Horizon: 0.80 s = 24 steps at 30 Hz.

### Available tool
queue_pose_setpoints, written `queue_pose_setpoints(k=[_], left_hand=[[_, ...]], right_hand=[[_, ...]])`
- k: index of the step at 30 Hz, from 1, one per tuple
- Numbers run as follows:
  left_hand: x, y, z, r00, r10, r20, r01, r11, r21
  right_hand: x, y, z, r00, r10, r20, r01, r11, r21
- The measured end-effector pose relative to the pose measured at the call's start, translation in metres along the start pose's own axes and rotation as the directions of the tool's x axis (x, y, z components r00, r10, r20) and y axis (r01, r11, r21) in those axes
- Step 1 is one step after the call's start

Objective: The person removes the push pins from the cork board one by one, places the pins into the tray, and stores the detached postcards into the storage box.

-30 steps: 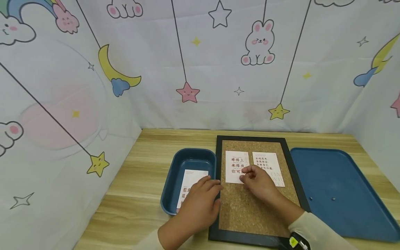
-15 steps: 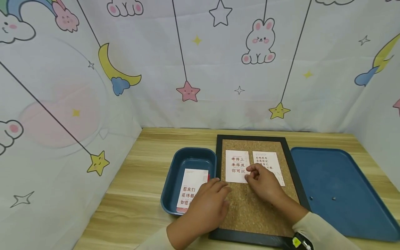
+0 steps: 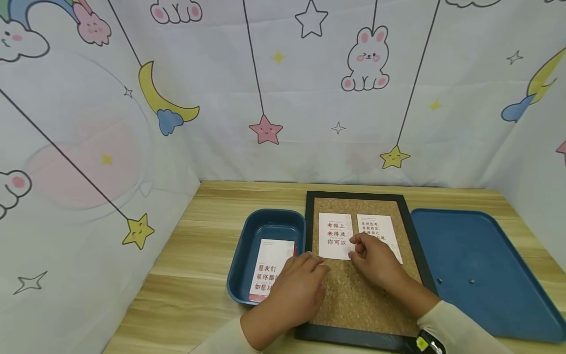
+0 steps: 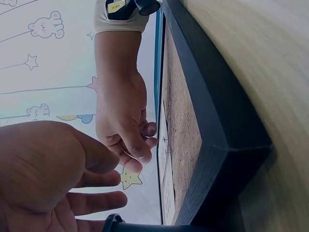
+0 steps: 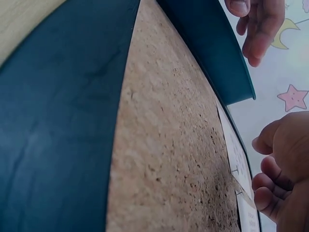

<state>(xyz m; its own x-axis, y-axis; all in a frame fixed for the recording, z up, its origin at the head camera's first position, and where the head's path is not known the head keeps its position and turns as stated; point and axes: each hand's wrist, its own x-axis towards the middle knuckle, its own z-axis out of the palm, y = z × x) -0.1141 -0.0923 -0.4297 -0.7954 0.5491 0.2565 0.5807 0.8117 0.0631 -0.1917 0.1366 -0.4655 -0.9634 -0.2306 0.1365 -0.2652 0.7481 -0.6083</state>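
Blue rectangular bin (image 3: 277, 222): holding a white printed paper card (image 3: 270, 258), more text showing now.
Left hand (image 3: 297, 290): shifting rightward, hovering over a black-framed cork board (image 3: 349, 305); grip empty, fingers apart.
Board: carrying two white printed cards (image 3: 335, 235) (image 3: 380, 225), thin pins (image 5: 235, 170) standing at them.
Right hand (image 3: 376, 260): easing rightward, uncovering the left card's text; grip loosely curled, apparently empty, both cards seemingly staying unaided.
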Motion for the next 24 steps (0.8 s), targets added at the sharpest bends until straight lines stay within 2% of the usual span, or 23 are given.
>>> queue_pose_setpoints(k=[4,10,16,24], left_hand=[[0.001,-0.001,0.002,1.000,0.005,0.003,-0.005,1.000,0.022],[0.005,-0.001,0.002,0.999,-0.012,0.045,0.010,0.999,0.043],[0.009,-0.001,0.002,0.998,-0.021,0.064,0.017,0.998,0.060],[0.014,-0.001,0.004,0.994,-0.037,0.104,0.027,0.995,0.098]], right_hand=[[0.000,0.001,0.000,0.999,-0.042,0.010,0.043,0.997,-0.059],[0.000,0.001,-0.001,0.996,-0.088,-0.003,0.086,0.986,-0.142],[-0.001,0.002,-0.001,0.993,-0.118,-0.022,0.112,0.977,-0.182],[-0.003,0.001,-0.001,0.990,-0.139,-0.003,0.135,0.965,-0.225]])
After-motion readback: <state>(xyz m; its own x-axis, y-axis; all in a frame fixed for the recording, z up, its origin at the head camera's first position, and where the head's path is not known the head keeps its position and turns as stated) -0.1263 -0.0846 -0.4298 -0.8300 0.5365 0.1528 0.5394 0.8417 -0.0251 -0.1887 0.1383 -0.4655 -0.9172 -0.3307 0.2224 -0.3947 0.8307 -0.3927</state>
